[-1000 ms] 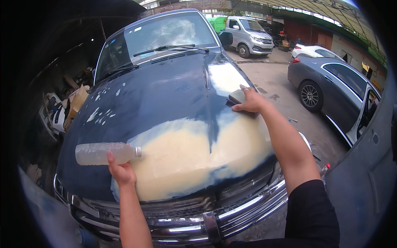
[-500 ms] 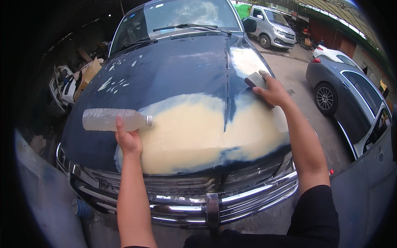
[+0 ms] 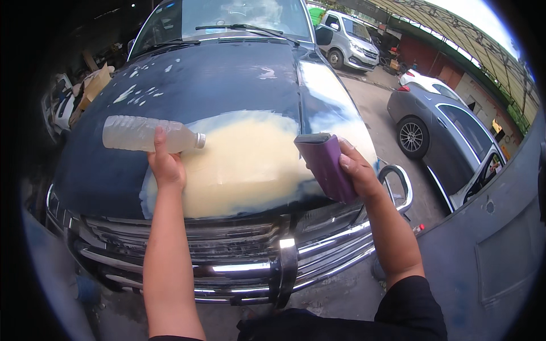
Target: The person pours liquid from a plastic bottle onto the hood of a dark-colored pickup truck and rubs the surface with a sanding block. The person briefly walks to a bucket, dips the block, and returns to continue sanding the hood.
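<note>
My left hand (image 3: 168, 162) is wrapped round a clear plastic bottle (image 3: 142, 134), which lies sideways in it with its white cap to the right. Cloudy liquid shows inside. My right hand (image 3: 356, 169) grips a sanding block (image 3: 326, 165) wrapped in purple sandpaper, tilted up and apart from the panel. Beneath both hands is a dark blue car hood (image 3: 239, 85). A broad cream patch of filler (image 3: 247, 159) covers its front middle and right. Smaller pale spots dot the hood's far left side.
Chrome bumper bars (image 3: 233, 278) run along the vehicle's front. On the right stands a grey car (image 3: 441, 131), with a silver van (image 3: 350, 42) farther back. Cardboard and loose parts (image 3: 94, 85) are piled at left. A grey panel (image 3: 483, 250) fills the lower right.
My right hand has lifted the sanding block off the hood's right side and brought it nearer, turning its purple face into view. The left hand still holds the bottle; the view has shifted.
</note>
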Tool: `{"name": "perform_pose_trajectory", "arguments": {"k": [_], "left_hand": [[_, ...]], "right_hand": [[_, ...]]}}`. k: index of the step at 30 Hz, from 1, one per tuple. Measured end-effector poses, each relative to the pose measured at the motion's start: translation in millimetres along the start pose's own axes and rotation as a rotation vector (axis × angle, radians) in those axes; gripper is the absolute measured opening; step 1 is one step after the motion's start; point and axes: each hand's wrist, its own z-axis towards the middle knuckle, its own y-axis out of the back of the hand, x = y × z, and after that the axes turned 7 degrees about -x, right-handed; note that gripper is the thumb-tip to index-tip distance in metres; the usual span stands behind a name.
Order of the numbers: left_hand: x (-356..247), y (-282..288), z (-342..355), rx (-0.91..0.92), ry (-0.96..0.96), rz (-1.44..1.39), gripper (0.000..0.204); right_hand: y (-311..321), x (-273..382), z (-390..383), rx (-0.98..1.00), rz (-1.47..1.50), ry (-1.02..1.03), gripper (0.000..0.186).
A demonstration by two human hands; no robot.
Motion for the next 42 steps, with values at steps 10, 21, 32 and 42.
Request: {"name": "perform_pose_trajectory", "arguments": {"k": [10, 21, 32, 42], "left_hand": [[1, 9, 10, 0.064, 0.181, -0.155, 0.053], [-18, -7, 6, -0.115, 0.377, -0.121, 0.063], [39, -115, -10, -0.264, 0.409, -0.293, 0.074], [95, -220, -27, -0.545, 0.610, -0.502, 0.088]], "right_hand": [[-39, 22, -32, -0.095, 0.108, -0.092, 0.058], [-36, 26, -62, -0.173, -0.470, 0.095, 0.065], [70, 10, -124, -0.328, -0.297, 0.095, 0.084], [163, -8, -185, -0.462, -0.271, 0.118, 0.081]]}}
